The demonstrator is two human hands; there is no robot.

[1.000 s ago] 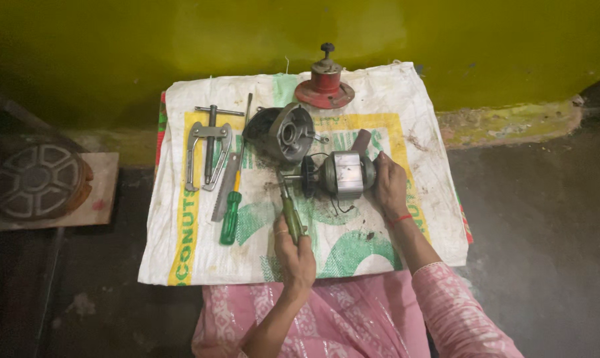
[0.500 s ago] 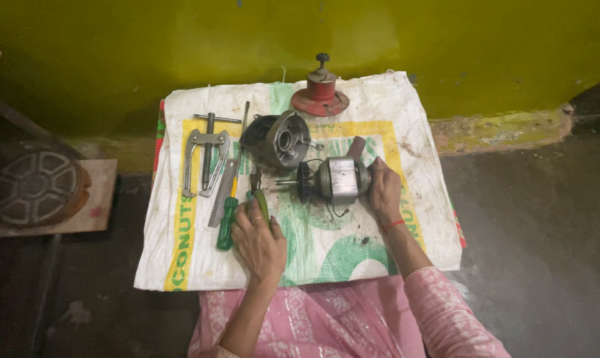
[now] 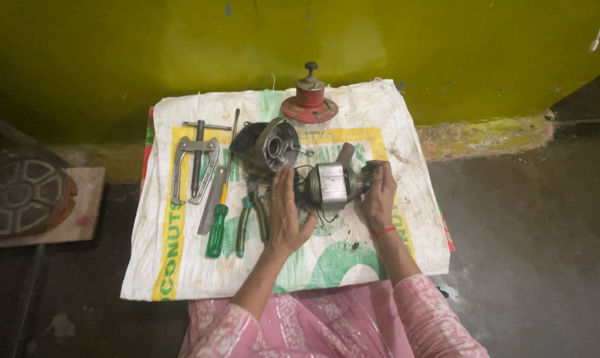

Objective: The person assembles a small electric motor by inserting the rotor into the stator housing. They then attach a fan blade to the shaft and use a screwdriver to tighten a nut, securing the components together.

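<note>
Your left hand [image 3: 288,215] has put down the pliers [image 3: 251,213] and now lies open against the motor stator [image 3: 329,186] on the sack [image 3: 180,265]; your right hand [image 3: 378,192] grips its other end.

head view, steeply downward, floor-level sack [image 3: 180,265]

Light is dim and uneven. Brightest patch sits on the yellow-green wall [image 3: 260,46] up top, soft glare there, falling off toward both sides. White sack [image 3: 180,265] is evenly lit, shadows under tools short and soft. Floor [image 3: 532,252] at right and left corners go near black, detail lost. Slight wide-angle bend at edges. Focus is soft overall, mild compression smear, no motion blur.
</note>
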